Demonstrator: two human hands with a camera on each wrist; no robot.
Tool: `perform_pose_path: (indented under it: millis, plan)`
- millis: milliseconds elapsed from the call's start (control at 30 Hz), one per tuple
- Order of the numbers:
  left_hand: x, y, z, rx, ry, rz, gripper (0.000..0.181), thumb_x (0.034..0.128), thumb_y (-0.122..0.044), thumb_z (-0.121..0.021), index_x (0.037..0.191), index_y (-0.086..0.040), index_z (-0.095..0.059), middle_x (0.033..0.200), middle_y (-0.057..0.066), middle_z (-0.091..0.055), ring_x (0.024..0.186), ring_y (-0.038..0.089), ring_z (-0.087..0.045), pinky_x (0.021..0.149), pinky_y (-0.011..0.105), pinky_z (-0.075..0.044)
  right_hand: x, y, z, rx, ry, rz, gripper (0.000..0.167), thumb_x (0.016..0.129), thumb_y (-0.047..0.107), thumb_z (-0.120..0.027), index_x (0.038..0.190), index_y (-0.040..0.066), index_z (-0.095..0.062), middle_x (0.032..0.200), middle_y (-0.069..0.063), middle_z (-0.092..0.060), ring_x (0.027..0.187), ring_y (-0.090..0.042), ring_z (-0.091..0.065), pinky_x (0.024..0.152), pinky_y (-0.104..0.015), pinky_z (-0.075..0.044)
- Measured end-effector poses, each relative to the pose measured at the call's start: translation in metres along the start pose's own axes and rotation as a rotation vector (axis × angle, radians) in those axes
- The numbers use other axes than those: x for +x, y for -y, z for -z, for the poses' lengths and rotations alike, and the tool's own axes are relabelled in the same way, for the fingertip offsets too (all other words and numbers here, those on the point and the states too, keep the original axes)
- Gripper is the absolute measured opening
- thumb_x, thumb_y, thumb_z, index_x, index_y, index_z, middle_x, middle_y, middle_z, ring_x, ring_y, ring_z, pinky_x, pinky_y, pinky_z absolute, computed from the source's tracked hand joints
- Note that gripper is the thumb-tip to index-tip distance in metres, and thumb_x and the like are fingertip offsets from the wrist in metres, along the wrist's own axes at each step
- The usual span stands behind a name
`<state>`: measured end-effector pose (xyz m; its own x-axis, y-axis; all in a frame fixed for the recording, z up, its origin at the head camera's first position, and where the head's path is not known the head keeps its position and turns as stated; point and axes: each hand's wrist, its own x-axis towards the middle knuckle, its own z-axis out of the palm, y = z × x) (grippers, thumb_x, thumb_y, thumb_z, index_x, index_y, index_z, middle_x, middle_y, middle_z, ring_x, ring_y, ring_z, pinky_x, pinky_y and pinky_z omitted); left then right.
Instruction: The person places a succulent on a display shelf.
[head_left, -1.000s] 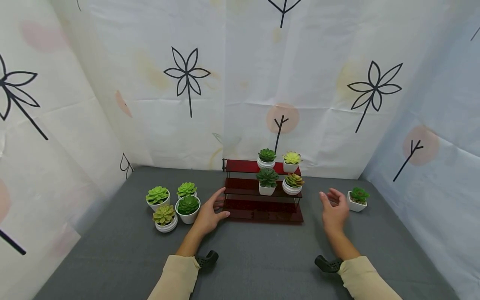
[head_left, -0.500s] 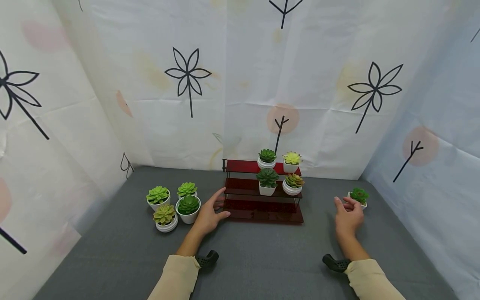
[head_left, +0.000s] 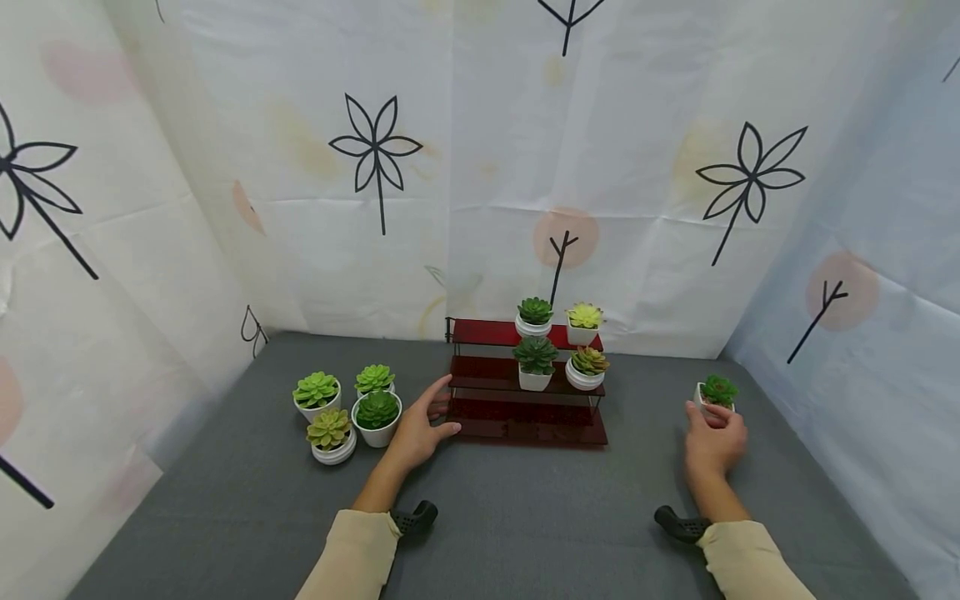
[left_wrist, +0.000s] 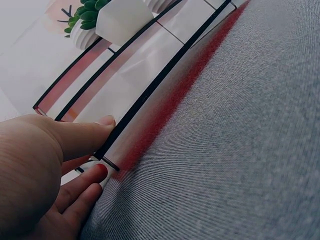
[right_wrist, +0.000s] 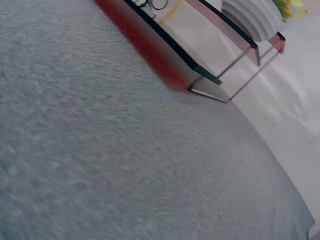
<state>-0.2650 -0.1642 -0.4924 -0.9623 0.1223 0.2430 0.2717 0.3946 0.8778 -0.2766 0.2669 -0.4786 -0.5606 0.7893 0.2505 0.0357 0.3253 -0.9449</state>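
My left hand point(head_left: 416, 429) is at the left end of a dark red tiered shelf rack point(head_left: 487, 421). Its thumb point(left_wrist: 87, 135) lies along the front edge of the rack in the left wrist view, with the fingers at the side end. My right hand point(head_left: 714, 442) is at a small green succulent in a white pot point(head_left: 720, 389) on the far right. Its thumb lies left of the pot, and its loosely bent fingers cover part of the pot's front. The right wrist view shows the rack's end but not the hand.
On the rack's upper tiers stand a dark green succulent point(head_left: 535, 312), a yellow-green one point(head_left: 583, 316), a grey-green one point(head_left: 535, 357) and a reddish one point(head_left: 588, 362). Several potted succulents, including a round green one point(head_left: 377, 410), cluster left of my left hand. A patterned cloth point(head_left: 480, 158) hangs behind.
My right hand has moved right to the potted succulent and round to its front. The pot itself stays in place. My left hand keeps its position at the rack.
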Motion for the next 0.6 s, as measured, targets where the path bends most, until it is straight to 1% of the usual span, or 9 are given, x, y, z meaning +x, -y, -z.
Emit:
perform_pose_path:
  millis: [133,333,433,533,600]
  plan:
    - [0.0,-0.001,-0.001,-0.007,-0.005,0.0,0.081,0.0813,-0.002,-0.078,0.15,-0.022,-0.039,0.132,0.014,-0.057,0.115,0.031,-0.058,0.098,0.049,-0.045,0.005,-0.002,0.003,-0.022,-0.014,-0.042,0.02,0.084,0.024,-0.077,0.092,0.021,-0.059,0.083,0.005,-0.047,0.07,0.003,-0.036,0.068,-0.019,-0.031]
    - [0.0,-0.001,-0.002,-0.008,-0.013,-0.004,0.081,0.0813,-0.002,-0.078,0.15,-0.021,-0.039,0.131,0.015,-0.058,0.114,0.031,-0.058,0.098,0.049,-0.044,0.01,-0.004,0.006,-0.053,-0.025,-0.102,0.028,0.084,0.028,-0.076,0.098,0.024,-0.053,0.088,0.006,-0.044,0.075,0.0,-0.035,0.071,-0.021,-0.029]
    - [0.0,-0.001,-0.002,-0.007,-0.012,0.005,0.081,0.0812,-0.002,-0.078,0.15,-0.022,-0.039,0.131,0.014,-0.058,0.115,0.031,-0.058,0.098,0.049,-0.044,0.012,-0.006,0.007,-0.046,-0.036,-0.112,0.035,0.083,0.028,-0.077,0.107,0.018,-0.054,0.089,0.006,-0.043,0.077,-0.001,-0.034,0.073,-0.022,-0.028]
    - [0.0,0.0,-0.002,-0.009,-0.012,0.002,0.081,0.0812,-0.002,-0.078,0.15,-0.022,-0.039,0.131,0.014,-0.058,0.115,0.031,-0.058,0.098,0.049,-0.044,0.014,-0.007,0.007,-0.041,-0.032,-0.121,0.051,0.083,0.03,-0.077,0.122,0.008,-0.052,0.091,0.007,-0.042,0.078,0.0,-0.033,0.076,-0.023,-0.029]
    - [0.0,0.001,-0.002,-0.006,-0.012,-0.002,0.081,0.0814,-0.002,-0.078,0.15,-0.021,-0.039,0.131,0.014,-0.058,0.114,0.031,-0.058,0.098,0.049,-0.044,0.015,-0.006,0.006,-0.042,-0.017,-0.132,0.06,0.083,0.032,-0.076,0.13,0.005,-0.049,0.093,0.007,-0.041,0.081,-0.002,-0.034,0.081,-0.027,-0.032]
